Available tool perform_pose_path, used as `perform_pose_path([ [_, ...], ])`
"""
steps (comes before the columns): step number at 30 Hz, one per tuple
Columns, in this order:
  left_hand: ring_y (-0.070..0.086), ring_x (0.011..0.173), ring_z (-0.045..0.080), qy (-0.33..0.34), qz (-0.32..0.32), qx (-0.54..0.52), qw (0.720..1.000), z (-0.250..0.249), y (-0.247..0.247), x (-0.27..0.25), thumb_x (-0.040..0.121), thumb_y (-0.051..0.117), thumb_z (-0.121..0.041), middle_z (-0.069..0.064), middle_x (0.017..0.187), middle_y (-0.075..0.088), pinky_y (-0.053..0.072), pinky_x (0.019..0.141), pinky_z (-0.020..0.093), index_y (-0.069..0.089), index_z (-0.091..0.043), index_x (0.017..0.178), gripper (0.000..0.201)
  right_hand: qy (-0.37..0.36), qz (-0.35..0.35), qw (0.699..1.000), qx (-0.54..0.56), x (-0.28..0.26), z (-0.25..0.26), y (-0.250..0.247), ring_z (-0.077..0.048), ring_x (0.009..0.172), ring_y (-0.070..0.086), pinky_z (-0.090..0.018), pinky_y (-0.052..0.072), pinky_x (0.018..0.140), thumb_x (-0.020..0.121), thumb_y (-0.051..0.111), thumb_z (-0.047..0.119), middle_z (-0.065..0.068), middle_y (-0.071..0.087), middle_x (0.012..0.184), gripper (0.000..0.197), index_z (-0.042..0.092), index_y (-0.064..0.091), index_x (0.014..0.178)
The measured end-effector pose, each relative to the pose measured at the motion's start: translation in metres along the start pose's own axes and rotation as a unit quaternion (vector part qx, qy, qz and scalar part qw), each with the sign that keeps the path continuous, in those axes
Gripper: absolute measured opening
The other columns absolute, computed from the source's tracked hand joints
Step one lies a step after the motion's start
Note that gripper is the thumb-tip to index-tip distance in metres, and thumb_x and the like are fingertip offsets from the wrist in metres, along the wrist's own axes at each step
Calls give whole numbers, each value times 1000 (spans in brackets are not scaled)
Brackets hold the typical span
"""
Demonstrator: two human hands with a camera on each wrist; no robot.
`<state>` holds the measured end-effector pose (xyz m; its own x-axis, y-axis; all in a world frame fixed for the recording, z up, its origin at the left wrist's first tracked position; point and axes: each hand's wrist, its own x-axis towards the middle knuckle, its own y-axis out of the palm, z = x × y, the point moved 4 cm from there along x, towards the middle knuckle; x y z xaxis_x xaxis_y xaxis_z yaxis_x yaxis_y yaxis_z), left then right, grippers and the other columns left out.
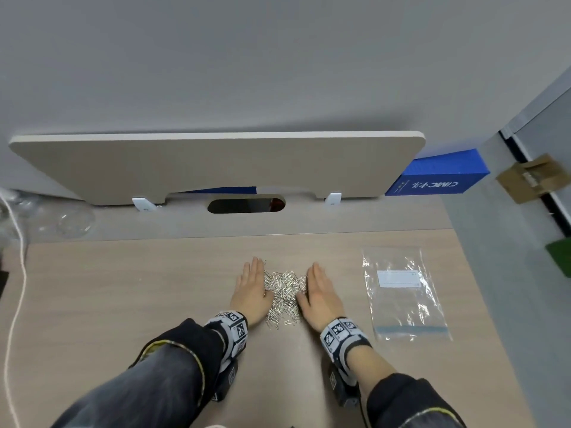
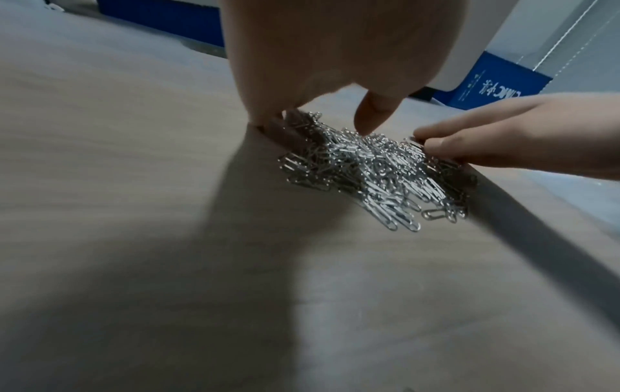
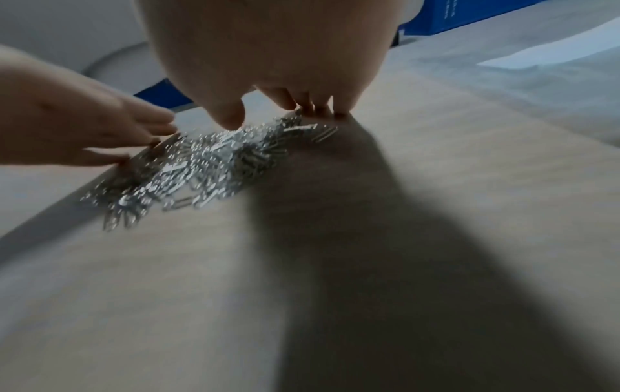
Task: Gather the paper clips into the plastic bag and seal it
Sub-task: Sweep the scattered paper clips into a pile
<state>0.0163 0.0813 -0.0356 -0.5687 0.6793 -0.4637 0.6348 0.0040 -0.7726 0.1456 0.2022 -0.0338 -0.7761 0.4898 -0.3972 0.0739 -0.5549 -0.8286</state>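
Note:
A heap of silver paper clips (image 1: 285,293) lies on the wooden desk (image 1: 139,288) between my two hands. My left hand (image 1: 251,287) stands on its edge against the heap's left side, fingers straight. My right hand (image 1: 321,291) stands the same way against the right side. In the left wrist view the paper clips (image 2: 375,172) are piled between my left hand (image 2: 312,66) and my right hand (image 2: 503,135). The right wrist view shows the paper clips (image 3: 208,164) blurred. A clear plastic bag (image 1: 404,295) with a white label lies flat to the right, apart from both hands.
A beige partition board (image 1: 216,168) stands along the back of the desk, with a cable slot (image 1: 245,206) in front of it. A blue box (image 1: 438,177) sits at the back right. A white cord (image 1: 18,273) runs down the left edge.

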Motion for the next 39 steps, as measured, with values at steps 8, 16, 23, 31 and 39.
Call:
perform_pose_path([
  [8,-15,147,14,137,-3,21,990,-4,22,-19,89,33,-20,-7,156,-16,-8,119,28,-5,-17,151,73,-71,-33,997,7,-27,4,23,-11,146,-11,-30,1,122,97,33,42,4,-11,157,69,12,3,152],
  [16,-14,147,16,120,13,8,993,-16,16,2,85,35,-14,0,159,-14,-8,119,31,-7,-14,151,78,-86,4,996,18,-4,24,15,-17,148,-6,-28,-4,120,97,34,39,-2,-4,161,70,11,1,152],
  [23,-14,148,19,154,34,50,986,-26,10,15,86,36,-12,3,160,-12,-8,120,34,-4,-12,151,77,-84,-69,991,74,-25,16,14,-8,147,-5,-21,0,119,97,37,26,3,2,160,61,14,13,152],
  [31,-5,148,12,209,21,29,977,-11,8,-7,85,36,-14,-3,161,4,-7,118,22,7,-15,152,73,-74,-8,997,24,14,23,5,-18,149,-4,-25,-5,117,98,34,27,-5,-3,161,63,11,4,152],
  [39,-9,148,16,140,11,-4,990,16,16,-26,85,32,-14,-2,160,-4,-7,119,25,1,-15,151,73,-180,44,980,-76,-2,35,25,-22,149,0,-38,0,122,97,32,31,-6,1,161,64,10,6,152],
])
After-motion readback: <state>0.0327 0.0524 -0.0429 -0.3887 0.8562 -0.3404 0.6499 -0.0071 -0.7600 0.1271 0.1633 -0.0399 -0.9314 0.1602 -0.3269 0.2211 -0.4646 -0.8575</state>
